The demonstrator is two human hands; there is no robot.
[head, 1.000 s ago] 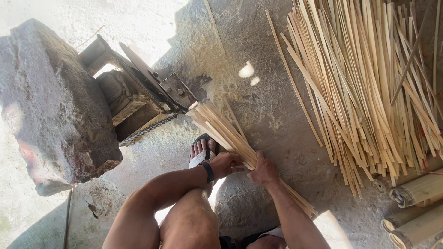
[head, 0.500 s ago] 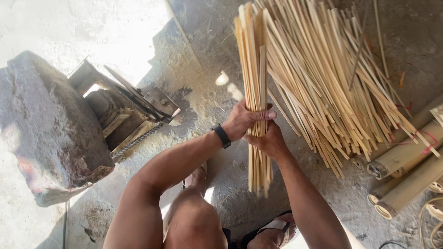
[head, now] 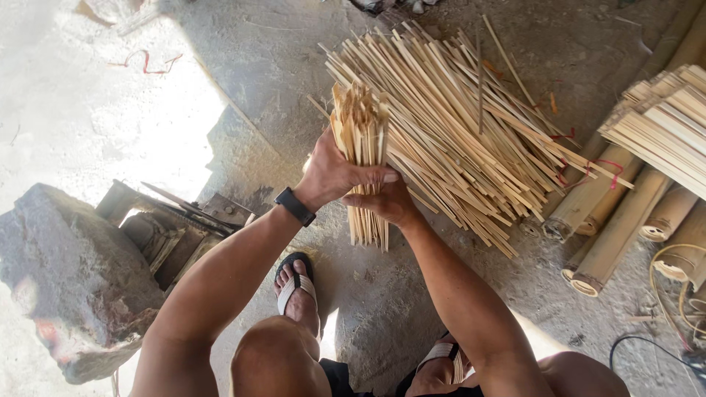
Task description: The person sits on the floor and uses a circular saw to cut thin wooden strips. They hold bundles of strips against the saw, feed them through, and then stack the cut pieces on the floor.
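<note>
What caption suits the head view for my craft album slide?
Both hands, left hand and right hand, grip an upright bundle of bamboo strips beside a bamboo strip pile.

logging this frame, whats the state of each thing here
left hand: clasped round the bundle
right hand: grip closed on the bundle
bundle of thin pale bamboo strips: held upright above the floor
loose pile of bamboo strips: lying fanned on the concrete
round bamboo poles: lying side by side
grey stone block: resting on the ground
</note>
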